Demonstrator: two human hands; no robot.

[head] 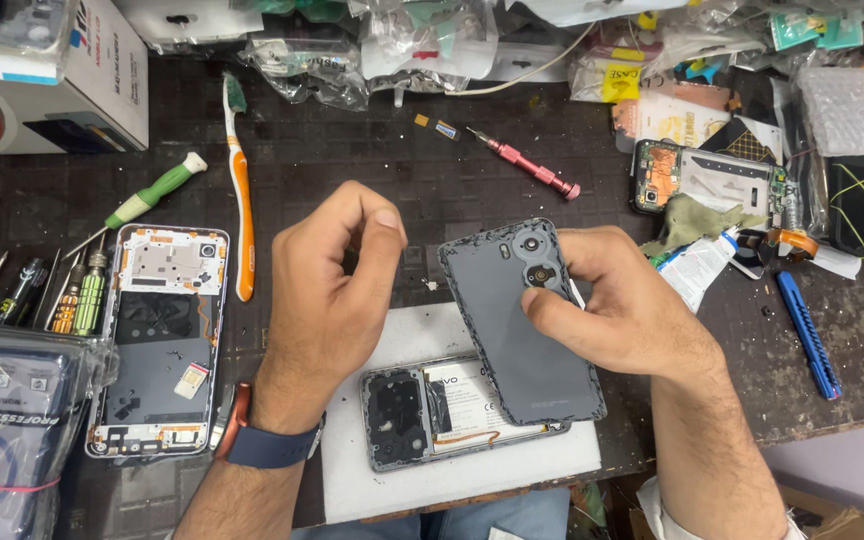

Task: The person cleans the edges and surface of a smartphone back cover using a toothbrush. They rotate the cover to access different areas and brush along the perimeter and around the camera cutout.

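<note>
Head view, looking down at a cluttered dark bench. At nine o'clock lies a spare phone (159, 340), back off, its metal shield and dark battery bare; screwdrivers (47, 290) sit beside it and an orange toothbrush (241, 195) stands above. Left of centre, the left hand (327, 290) hovers loosely curled, fingers bent toward the thumb, gripping nothing visible, a blue watch at the wrist. Just below centre, at six o'clock, an open phone (422, 410) rests on a white pad (452, 480), with rough black adhesive showing around its edge. Above it, the right hand (617, 310) pinches the grey back cover (517, 330) by its camera corner, thumb on the inner face, lower edge overlapping the open phone. That cover looks thin, light and slightly flexible plastic, smooth outside, sticky with glue residue along the rim; it is probably best held by the edges, away from the lens holes. At one o'clock lies a pink screwdriver (527, 162); at three o'clock, a blue knife (807, 335).
</note>
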